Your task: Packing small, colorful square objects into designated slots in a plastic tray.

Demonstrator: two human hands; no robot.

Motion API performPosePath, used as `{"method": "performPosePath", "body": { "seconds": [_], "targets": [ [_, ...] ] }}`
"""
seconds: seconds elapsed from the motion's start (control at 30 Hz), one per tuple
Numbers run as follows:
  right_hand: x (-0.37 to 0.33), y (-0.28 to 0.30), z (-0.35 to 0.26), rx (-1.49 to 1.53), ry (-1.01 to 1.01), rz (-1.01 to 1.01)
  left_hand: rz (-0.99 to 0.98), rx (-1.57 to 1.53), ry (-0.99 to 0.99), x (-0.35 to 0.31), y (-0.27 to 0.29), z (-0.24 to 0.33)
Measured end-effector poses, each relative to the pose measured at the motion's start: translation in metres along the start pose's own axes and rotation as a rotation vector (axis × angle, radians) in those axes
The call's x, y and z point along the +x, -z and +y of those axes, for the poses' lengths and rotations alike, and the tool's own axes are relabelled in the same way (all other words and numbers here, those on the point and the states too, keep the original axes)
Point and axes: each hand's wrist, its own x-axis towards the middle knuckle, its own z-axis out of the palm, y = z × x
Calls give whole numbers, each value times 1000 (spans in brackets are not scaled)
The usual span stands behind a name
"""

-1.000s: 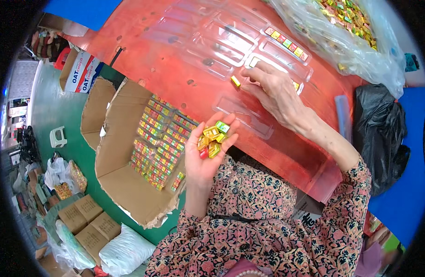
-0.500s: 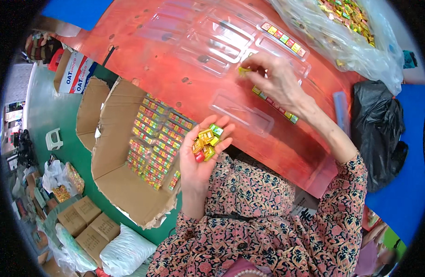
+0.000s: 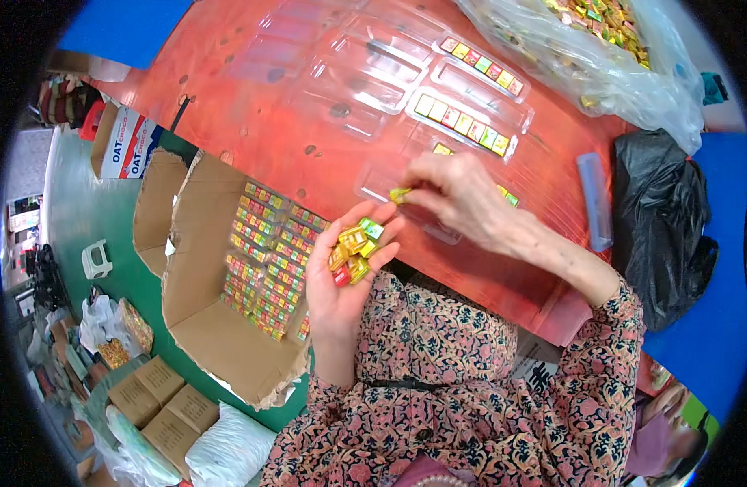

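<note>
My left hand (image 3: 331,294) is cupped palm up above the table's near edge. In it lies a small heap of wrapped candies (image 3: 353,248), gold, yellow, green and red. My right hand (image 3: 464,201) pinches one yellow wrapped candy (image 3: 399,196) just beyond the left fingertips. Beneath the right hand, a clear tray with candies is mostly hidden. Farther back, one clear plastic tray (image 3: 415,114) carries a full row of candies (image 3: 463,124). Behind it another tray holds a second row (image 3: 481,67). An unfilled clear tray (image 3: 375,180) lies partly behind the right hand.
More clear trays (image 3: 341,118) lie on the red table (image 3: 268,142). A large clear bag (image 3: 544,61) of candies stands at the far right, near a black bag (image 3: 662,235). Left of me, an open carton (image 3: 203,325) contains several filled trays (image 3: 268,260).
My right hand has moved from the filled tray toward me and left, bringing a yellow candy close to my left hand. The left hand still cradles its candies. The view has shifted slightly.
</note>
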Motion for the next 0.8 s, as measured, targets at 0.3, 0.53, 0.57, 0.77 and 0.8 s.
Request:
{"method": "performPosePath", "body": {
  "seconds": [0.3,0.53,0.57,0.77,0.8],
  "targets": [
    [-7,13,3,-376,73,96,9,-64,-23,2,2,3],
    [-49,42,8,-497,-67,9,7,-36,-60,0,1,8],
    [-52,43,8,-497,-67,10,9,-28,-59,2,1,7],
    [-57,35,24,-514,43,92,23,33,-65,7,-3,-2],
    [-53,33,26,-507,74,107,24,33,-62,7,-5,-3]
  ]
}}
